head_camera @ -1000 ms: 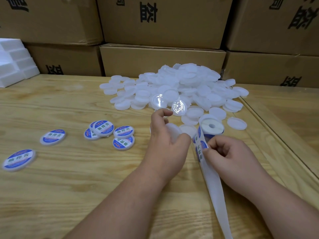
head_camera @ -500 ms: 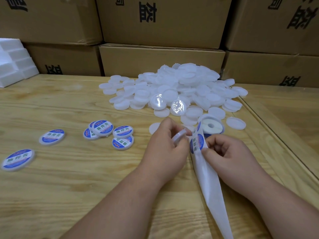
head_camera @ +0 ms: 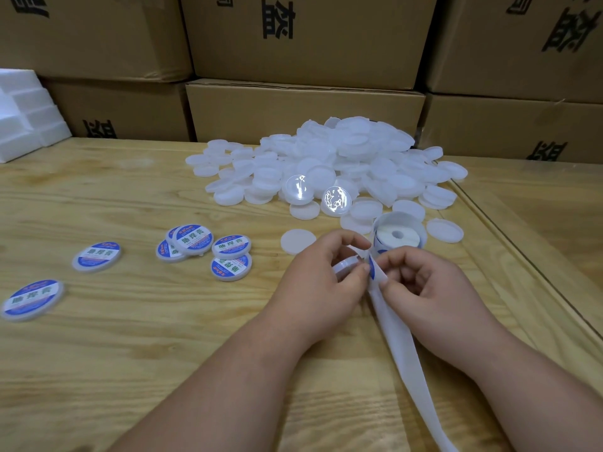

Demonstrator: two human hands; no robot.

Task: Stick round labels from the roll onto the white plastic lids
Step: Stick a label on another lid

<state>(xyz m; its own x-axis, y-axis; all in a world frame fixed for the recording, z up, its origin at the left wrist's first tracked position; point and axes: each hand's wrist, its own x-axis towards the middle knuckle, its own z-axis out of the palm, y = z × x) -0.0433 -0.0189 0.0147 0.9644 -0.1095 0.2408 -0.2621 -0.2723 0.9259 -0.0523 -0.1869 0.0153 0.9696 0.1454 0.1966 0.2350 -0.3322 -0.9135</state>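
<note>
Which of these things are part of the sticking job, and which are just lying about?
In use: roll of round blue labels; white plastic lid in the left hand; right hand; pile of plain white lids; labelled lids.
Lying about: brown cardboard boxes; white foam blocks.

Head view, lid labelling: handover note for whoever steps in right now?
Left hand: grips one white lid on edge, unlabelled as far as visible.
Right hand: fingers pinch the backing strip at a blue label, right beside the lid.
Label roll stands just behind the hands; spent backing trails toward the near table edge.
Done: six labelled lids lie on the table's left.
Left: the big pile of blank lids at the back, plus the one in hand.
</note>
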